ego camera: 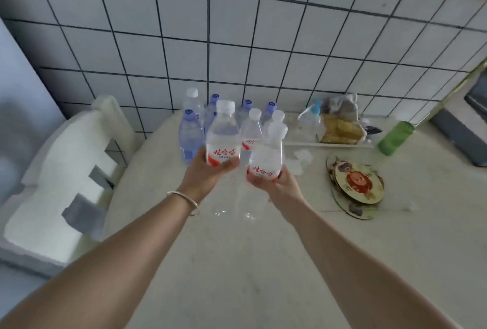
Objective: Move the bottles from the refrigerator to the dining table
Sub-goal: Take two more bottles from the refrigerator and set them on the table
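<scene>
My left hand (pixel 204 176) grips the base of a clear water bottle (pixel 223 133) with a white cap and red label, held upright above the pale dining table (pixel 237 263). My right hand (pixel 279 189) grips a second red-labelled bottle (pixel 267 155) from below, just right of the first. Behind them, several bottles stand on the table near the wall: blue-capped ones (pixel 190 133) at the left and back, and white-capped ones (pixel 252 128) in the middle. The refrigerator is out of view.
A white chair (pixel 66 170) stands at the table's left edge. On the right lie round picture coasters (pixel 355 183), a tipped green bottle (pixel 395 137), a tray with a bag of food (pixel 340 126) and a small blue-capped bottle (pixel 312 118). A tiled wall backs the table.
</scene>
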`<action>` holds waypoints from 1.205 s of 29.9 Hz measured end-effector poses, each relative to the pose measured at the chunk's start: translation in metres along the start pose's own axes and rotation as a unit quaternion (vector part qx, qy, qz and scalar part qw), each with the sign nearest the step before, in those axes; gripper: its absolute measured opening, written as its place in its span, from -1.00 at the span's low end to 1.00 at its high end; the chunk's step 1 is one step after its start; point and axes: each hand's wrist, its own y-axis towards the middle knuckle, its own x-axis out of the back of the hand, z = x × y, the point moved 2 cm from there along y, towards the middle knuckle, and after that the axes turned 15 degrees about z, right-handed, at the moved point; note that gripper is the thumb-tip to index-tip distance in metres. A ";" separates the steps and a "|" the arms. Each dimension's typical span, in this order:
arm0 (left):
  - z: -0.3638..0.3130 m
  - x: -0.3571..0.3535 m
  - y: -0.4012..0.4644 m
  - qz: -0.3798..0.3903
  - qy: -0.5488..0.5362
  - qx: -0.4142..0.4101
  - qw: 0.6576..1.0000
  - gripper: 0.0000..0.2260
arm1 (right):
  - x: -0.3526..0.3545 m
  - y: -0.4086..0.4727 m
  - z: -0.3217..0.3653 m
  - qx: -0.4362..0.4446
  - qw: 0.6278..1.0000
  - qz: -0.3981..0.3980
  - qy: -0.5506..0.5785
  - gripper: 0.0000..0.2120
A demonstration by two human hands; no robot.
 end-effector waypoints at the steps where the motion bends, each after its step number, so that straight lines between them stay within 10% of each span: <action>1: 0.006 0.013 0.010 -0.006 0.014 0.007 1.000 -0.40 | -0.004 0.018 -0.004 -0.007 1.000 0.017 -0.005 -0.55; 16: 0.084 0.103 0.092 0.016 0.034 0.037 0.999 -0.32 | -0.023 0.166 -0.059 -0.013 0.995 0.051 -0.090 -0.41; 36: 0.103 0.103 0.086 -0.010 0.029 0.057 0.998 -0.26 | -0.033 0.158 -0.055 -0.061 0.988 0.050 -0.130 -0.22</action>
